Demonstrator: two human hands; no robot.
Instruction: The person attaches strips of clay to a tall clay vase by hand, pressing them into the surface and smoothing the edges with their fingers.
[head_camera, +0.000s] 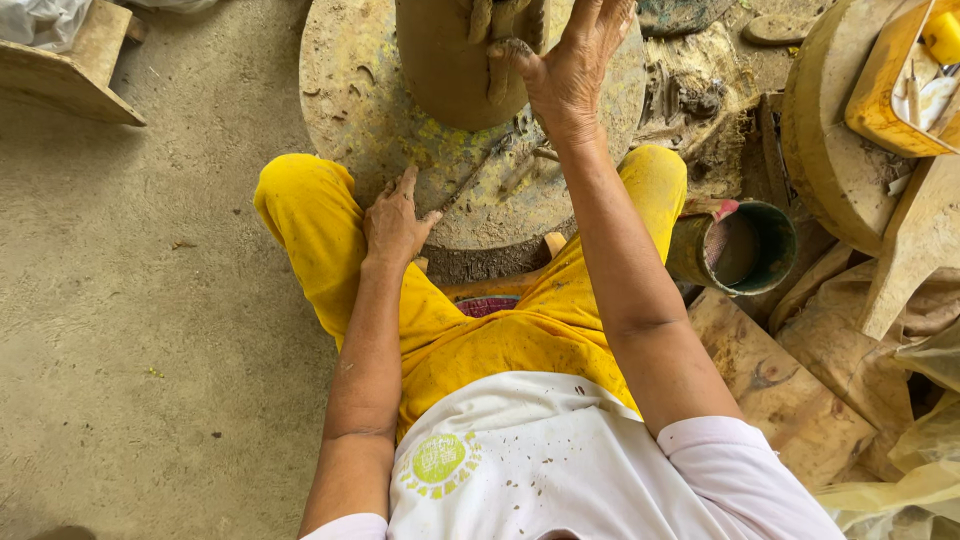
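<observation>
Shaping of the tall brown clay cylinder (445, 60) is underway: its wall is pressed by the spread right hand (570, 70), while the round clay-smeared wooden turntable (350, 100) below is steadied by the flat, open left hand (395, 220); even pressure seems needed next.

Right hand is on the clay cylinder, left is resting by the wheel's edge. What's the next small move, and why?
Probably nudge the round wheel a little with the left hand. That hand lies flat and open on the knee at the wheel's near rim, holding nothing, while the right hand presses against the side of the clay cylinder, its fingers over the rim. A small turn would bring a fresh stretch of wall under those fingers.
</observation>
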